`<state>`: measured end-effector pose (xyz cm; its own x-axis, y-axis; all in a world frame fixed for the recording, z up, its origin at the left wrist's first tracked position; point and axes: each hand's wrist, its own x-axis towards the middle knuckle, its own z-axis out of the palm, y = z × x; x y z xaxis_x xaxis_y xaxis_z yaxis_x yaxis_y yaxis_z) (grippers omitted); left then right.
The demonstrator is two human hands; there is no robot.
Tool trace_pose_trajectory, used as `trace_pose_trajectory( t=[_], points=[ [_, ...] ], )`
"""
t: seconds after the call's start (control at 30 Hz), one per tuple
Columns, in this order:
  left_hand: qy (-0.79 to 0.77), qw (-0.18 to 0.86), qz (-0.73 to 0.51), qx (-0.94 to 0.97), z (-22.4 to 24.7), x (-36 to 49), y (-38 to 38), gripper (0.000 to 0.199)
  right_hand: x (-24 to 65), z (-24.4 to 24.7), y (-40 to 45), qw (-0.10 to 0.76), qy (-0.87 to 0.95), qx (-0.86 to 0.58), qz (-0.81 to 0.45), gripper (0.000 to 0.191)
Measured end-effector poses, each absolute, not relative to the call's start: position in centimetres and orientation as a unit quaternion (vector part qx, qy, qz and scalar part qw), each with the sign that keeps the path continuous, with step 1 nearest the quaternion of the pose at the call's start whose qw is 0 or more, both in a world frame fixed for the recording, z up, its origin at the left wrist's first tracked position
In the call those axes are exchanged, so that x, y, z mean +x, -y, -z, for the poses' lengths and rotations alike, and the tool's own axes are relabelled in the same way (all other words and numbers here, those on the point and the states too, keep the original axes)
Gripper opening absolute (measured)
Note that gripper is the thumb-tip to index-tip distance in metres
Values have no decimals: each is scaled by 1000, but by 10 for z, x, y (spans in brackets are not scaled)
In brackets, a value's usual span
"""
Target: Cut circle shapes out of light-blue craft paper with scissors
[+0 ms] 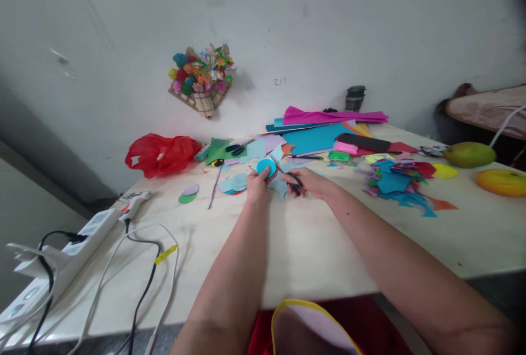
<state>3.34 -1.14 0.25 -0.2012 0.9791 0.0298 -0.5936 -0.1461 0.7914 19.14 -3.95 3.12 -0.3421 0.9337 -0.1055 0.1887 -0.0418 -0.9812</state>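
Near the middle of the table, my left hand [258, 184] pinches a round blue paper piece [266, 167] between thumb and fingers. My right hand [304, 181] is closed around the handles of black scissors [295, 182], whose blades point left toward the blue paper. Light blue paper with cut edges [280, 186] lies between and below the hands. Just left of my left hand is a pile of light blue paper circles [235, 183]. Purple [190, 189] and green [188, 198] circles lie further left.
Paper scraps [392, 179] and two mangoes [469, 154] are at the right. Stacked coloured sheets [316, 138] and a dark phone [363, 142] lie behind the hands. A red plastic bag [164, 153] sits back left; a power strip [84, 240] and cables occupy the left front.
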Motion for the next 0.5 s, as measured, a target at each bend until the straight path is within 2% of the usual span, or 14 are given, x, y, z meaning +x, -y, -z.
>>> trace_pose_trajectory(
  t=[0.5],
  points=[
    [-332, 567, -682, 322, 7, 34, 6, 24, 188, -30, 40, 358, 607, -473, -529, 36]
  ],
)
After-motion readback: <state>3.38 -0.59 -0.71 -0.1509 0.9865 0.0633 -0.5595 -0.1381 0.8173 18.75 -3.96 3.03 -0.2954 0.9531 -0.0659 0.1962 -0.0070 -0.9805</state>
